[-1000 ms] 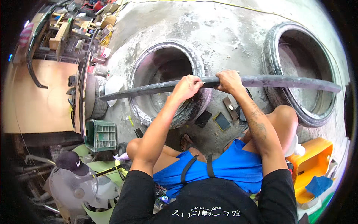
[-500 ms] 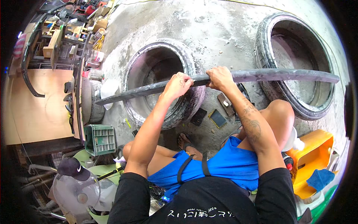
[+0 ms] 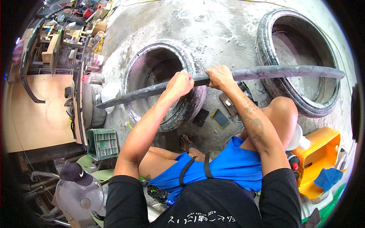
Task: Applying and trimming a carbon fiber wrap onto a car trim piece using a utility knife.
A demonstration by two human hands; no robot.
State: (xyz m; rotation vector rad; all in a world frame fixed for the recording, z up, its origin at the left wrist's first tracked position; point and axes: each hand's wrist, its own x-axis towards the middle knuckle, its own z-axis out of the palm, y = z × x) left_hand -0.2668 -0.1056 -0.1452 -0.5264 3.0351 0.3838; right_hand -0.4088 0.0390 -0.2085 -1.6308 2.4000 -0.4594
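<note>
A long, curved, dark grey strip (image 3: 262,72), like a piece of car body trim with a dusty surface, spans the view from left to right. It tapers to a point at its left end. My left hand (image 3: 180,82) is closed on it just left of its middle, and my right hand (image 3: 220,77) grips it a short way to the right. Beneath the strip are two tyres: the near one (image 3: 195,104) lies under my left hand, the other (image 3: 264,49) under the strip's right part. Whether the strip rests on either tyre I cannot tell.
Sanding-block-like pieces, one of them dark and rectangular (image 3: 220,119), lie on the concrete floor before my feet. On the left are a plywood board (image 3: 38,110), a green crate (image 3: 102,144) and a fan (image 3: 81,193). An orange plastic bin (image 3: 321,146) with a blue cloth (image 3: 327,179) stands right.
Both hands have shifted slightly left and away from me, still gripping the strip. Its right end has risen a little in the view.
</note>
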